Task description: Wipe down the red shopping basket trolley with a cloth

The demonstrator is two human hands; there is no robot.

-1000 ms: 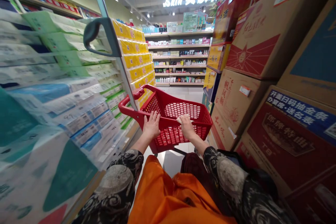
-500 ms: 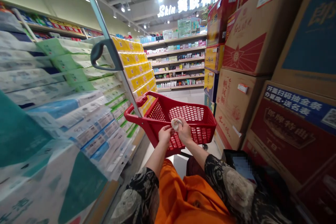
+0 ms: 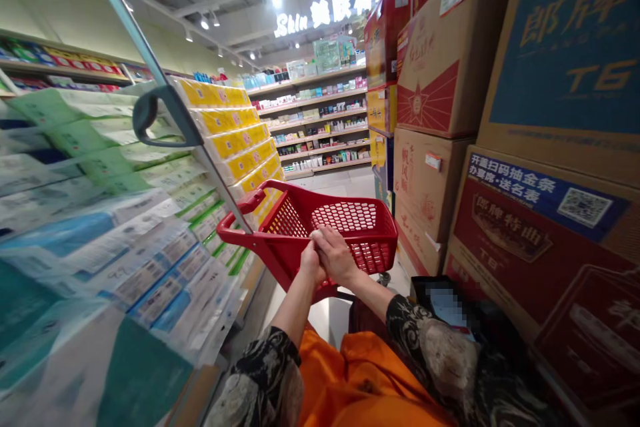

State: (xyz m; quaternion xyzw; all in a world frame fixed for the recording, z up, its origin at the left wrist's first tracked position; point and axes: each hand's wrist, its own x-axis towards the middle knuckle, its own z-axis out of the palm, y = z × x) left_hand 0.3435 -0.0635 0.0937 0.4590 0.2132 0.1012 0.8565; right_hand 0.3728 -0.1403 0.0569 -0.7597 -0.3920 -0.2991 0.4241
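My left hand (image 3: 312,263) and my right hand (image 3: 337,257) are closed together in front of me, touching each other. Between their fingertips a bit of a small round white thing (image 3: 315,234) shows; the rest is covered by my fingers, and I cannot tell its kind. Just beyond the hands stands a red plastic shopping cart (image 3: 385,223) with holes in its basket walls. A metal pole with a grey loop handle (image 3: 167,119) slants up at the cart's left end.
Stacked packs of tissue paper (image 3: 165,267) line the left side, with yellow packs (image 3: 235,143) behind. Cardboard cartons (image 3: 430,180) are piled on the right. Shelves of small goods (image 3: 320,120) stand at the back. A black case with a screen (image 3: 445,307) lies low on the right.
My hands have come together, and the white thing, plainly visible before, is now mostly covered by fingers. The view has turned to the right, so the surroundings sit further left.
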